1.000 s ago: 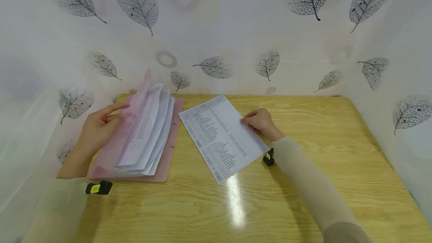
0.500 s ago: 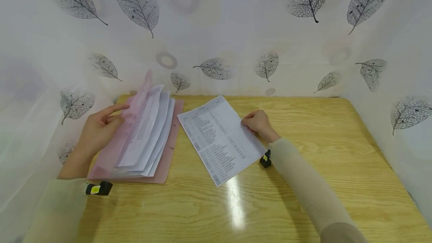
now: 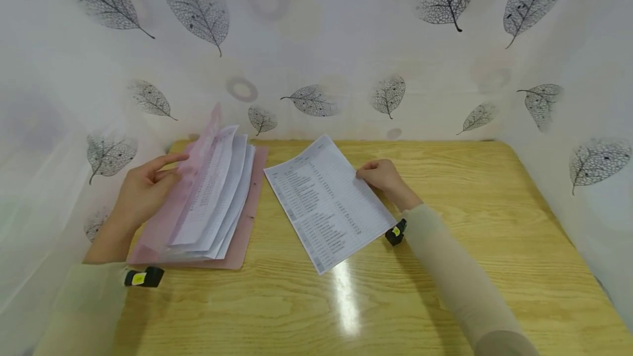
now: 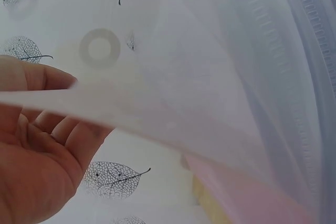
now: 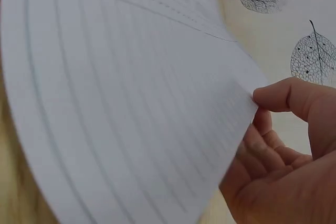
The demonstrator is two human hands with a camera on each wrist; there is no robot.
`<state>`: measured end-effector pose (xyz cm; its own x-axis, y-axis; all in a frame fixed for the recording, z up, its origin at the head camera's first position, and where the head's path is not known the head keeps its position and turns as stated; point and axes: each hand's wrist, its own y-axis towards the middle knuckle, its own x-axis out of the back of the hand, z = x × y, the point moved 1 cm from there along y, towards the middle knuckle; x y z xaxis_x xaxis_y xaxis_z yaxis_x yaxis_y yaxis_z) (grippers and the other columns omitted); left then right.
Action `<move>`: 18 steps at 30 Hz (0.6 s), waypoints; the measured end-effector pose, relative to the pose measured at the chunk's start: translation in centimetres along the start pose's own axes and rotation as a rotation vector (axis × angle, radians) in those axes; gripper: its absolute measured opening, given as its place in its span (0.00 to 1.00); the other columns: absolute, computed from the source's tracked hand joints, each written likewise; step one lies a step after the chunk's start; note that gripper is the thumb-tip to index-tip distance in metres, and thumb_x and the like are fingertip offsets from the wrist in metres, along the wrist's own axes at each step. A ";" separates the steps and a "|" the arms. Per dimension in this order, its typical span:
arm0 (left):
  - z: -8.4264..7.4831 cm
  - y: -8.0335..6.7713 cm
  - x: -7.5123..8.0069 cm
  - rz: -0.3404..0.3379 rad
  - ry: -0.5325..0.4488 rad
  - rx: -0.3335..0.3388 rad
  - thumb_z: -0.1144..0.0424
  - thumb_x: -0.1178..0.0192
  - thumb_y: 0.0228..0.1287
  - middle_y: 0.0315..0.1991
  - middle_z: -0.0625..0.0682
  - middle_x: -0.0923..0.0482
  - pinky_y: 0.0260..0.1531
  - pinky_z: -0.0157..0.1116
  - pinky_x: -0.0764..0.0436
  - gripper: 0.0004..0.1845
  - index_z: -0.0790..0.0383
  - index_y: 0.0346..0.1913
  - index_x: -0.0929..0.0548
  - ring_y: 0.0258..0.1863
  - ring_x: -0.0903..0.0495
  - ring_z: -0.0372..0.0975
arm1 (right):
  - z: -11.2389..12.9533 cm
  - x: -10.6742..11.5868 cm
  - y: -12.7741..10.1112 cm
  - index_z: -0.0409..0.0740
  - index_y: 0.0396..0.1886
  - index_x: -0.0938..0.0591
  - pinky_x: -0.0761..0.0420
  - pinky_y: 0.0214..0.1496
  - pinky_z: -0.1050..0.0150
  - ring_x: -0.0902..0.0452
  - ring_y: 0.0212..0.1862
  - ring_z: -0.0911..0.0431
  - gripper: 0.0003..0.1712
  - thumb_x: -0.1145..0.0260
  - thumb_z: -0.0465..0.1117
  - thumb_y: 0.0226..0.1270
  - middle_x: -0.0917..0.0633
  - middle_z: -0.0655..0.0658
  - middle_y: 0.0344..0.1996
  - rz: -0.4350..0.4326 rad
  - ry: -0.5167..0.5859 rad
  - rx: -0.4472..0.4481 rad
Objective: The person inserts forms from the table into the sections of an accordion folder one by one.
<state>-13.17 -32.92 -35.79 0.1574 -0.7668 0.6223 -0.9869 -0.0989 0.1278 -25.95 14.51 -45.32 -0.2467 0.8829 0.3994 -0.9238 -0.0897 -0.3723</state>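
Because the left hand point(image 3: 143, 191) only props the folder's point(image 3: 163, 224) pink cover point(image 3: 205, 131) upright with its thumb and loosely extended fingers, the cover could flop shut over the fanned pages point(image 3: 217, 191) should the hand ease off; nothing in it is truly gripped. To the right, the loose sheet point(image 3: 326, 202) lies on the table point(image 3: 445, 301) just beside the folder, and the right hand point(image 3: 383, 176) pinches its far right edge between thumb and curled fingers, lifting that edge slightly. A one-sided pinch could bend or crease the paper, or let it slip and slide across the glossy wood.
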 end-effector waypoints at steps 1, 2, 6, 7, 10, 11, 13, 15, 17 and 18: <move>0.0 0.0 0.0 0.002 0.000 -0.001 0.64 0.44 0.77 0.13 0.41 0.23 0.21 0.28 0.31 0.22 0.64 0.70 0.21 0.36 0.21 0.13 | 0.0 0.0 0.1 0.34 0.45 0.15 0.23 0.33 0.69 0.25 0.30 0.60 0.13 0.31 0.39 0.66 0.19 0.52 0.29 0.019 0.028 -0.013; 0.0 0.0 0.0 0.002 0.000 -0.004 0.65 0.44 0.77 0.14 0.41 0.21 0.21 0.28 0.31 0.22 0.65 0.70 0.21 0.37 0.21 0.12 | -0.1 0.1 0.1 0.34 0.45 0.17 0.22 0.32 0.69 0.24 0.30 0.60 0.12 0.32 0.38 0.67 0.19 0.51 0.28 0.041 0.057 -0.030; 0.1 -0.1 0.0 0.001 0.001 -0.011 0.65 0.44 0.77 0.14 0.40 0.22 0.21 0.28 0.32 0.22 0.65 0.70 0.21 0.35 0.22 0.14 | -0.5 0.1 0.3 0.34 0.52 0.20 0.19 0.31 0.68 0.20 0.28 0.62 0.15 0.33 0.37 0.70 0.16 0.51 0.28 0.138 0.147 -0.094; 0.1 -0.1 0.0 0.000 0.003 -0.013 0.65 0.44 0.77 0.13 0.39 0.25 0.20 0.29 0.33 0.22 0.65 0.69 0.21 0.33 0.23 0.15 | -0.5 0.1 0.3 0.33 0.56 0.21 0.17 0.31 0.67 0.18 0.28 0.61 0.18 0.33 0.36 0.71 0.15 0.51 0.29 0.160 0.153 -0.104; 0.0 0.0 -0.1 0.000 -0.001 -0.014 0.66 0.44 0.77 0.11 0.40 0.28 0.20 0.29 0.33 0.22 0.65 0.69 0.20 0.33 0.22 0.15 | -0.8 0.2 0.3 0.32 0.66 0.23 0.14 0.34 0.65 0.13 0.31 0.60 0.26 0.31 0.37 0.72 0.11 0.49 0.33 0.216 0.132 -0.123; 0.1 0.0 -0.1 0.000 -0.004 -0.014 0.66 0.44 0.77 0.11 0.40 0.28 0.20 0.29 0.33 0.22 0.65 0.69 0.20 0.33 0.22 0.15 | -0.8 0.2 0.3 0.32 0.69 0.24 0.13 0.35 0.64 0.12 0.32 0.59 0.29 0.30 0.37 0.72 0.10 0.47 0.35 0.234 0.120 -0.126; 0.0 0.0 -0.1 -0.001 -0.008 -0.016 0.66 0.44 0.77 0.12 0.40 0.25 0.21 0.27 0.31 0.22 0.65 0.69 0.20 0.35 0.22 0.13 | -1.0 0.2 0.3 0.32 0.71 0.23 0.12 0.37 0.63 0.11 0.33 0.58 0.30 0.29 0.38 0.73 0.09 0.45 0.38 0.252 0.088 -0.135; 0.0 0.1 0.0 -0.002 -0.014 -0.018 0.66 0.44 0.76 0.16 0.38 0.19 0.23 0.25 0.30 0.22 0.65 0.69 0.21 0.38 0.21 0.11 | -1.2 0.2 0.3 0.32 0.72 0.24 0.11 0.39 0.63 0.11 0.35 0.58 0.31 0.29 0.38 0.73 0.08 0.43 0.41 0.270 0.070 -0.142; 0.0 0.1 0.0 -0.003 -0.019 -0.022 0.66 0.44 0.76 0.19 0.35 0.16 0.25 0.23 0.28 0.22 0.66 0.70 0.21 0.39 0.21 0.10 | -1.3 0.3 0.2 0.32 0.72 0.24 0.11 0.40 0.63 0.11 0.36 0.58 0.31 0.30 0.39 0.74 0.08 0.42 0.44 0.279 0.065 -0.143; 0.0 0.1 0.0 -0.003 -0.021 -0.021 0.66 0.44 0.76 0.21 0.33 0.15 0.26 0.23 0.28 0.22 0.66 0.70 0.21 0.40 0.21 0.10 | -1.4 0.3 0.2 0.31 0.72 0.25 0.11 0.40 0.63 0.11 0.36 0.58 0.31 0.30 0.38 0.74 0.09 0.42 0.45 0.281 0.071 -0.140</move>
<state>-13.28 -32.98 -35.79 0.1592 -0.7795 0.6058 -0.9854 -0.0877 0.1461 -25.85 15.40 -46.42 -0.4609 0.8630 0.2068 -0.7718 -0.2748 -0.5734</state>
